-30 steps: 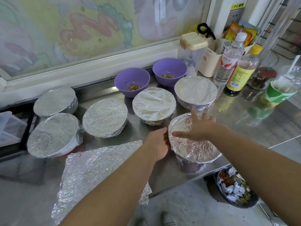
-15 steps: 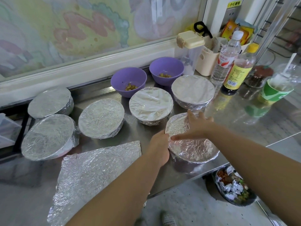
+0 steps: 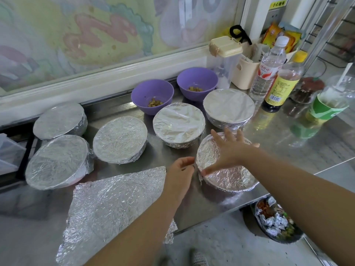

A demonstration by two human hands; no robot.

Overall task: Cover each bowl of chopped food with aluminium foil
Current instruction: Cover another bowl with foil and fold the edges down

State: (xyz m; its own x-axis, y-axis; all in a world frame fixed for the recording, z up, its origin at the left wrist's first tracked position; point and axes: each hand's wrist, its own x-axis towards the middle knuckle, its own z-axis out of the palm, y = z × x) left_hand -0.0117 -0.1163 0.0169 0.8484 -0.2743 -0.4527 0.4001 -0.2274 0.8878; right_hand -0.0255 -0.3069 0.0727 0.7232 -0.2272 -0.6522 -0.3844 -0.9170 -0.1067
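Several foil-covered bowls stand on the steel counter (image 3: 272,148). The nearest one (image 3: 228,177) sits near the front edge. My right hand (image 3: 228,150) lies flat on its foil top with fingers spread, thumb at the near-left rim. My left hand (image 3: 180,171) is curled against the bowl's left side, fingers tucked at the foil under the rim. Two uncovered purple bowls (image 3: 152,96) (image 3: 196,82) with chopped yellow food stand at the back. A loose crinkled foil sheet (image 3: 113,210) lies on the counter to the left of my left arm.
Other covered bowls (image 3: 178,123) (image 3: 228,106) (image 3: 120,139) (image 3: 57,162) (image 3: 59,120) fill the counter's middle and left. Bottles (image 3: 269,68) (image 3: 282,85), a green cup (image 3: 324,110) and a beige-lidded container (image 3: 224,52) crowd the back right. A bin with foil scraps (image 3: 274,221) sits below the counter edge.
My right hand slid a little across the foil top, thumb now reaching the near-left rim. My left hand stays at the bowl's left side. The view shifted slightly.
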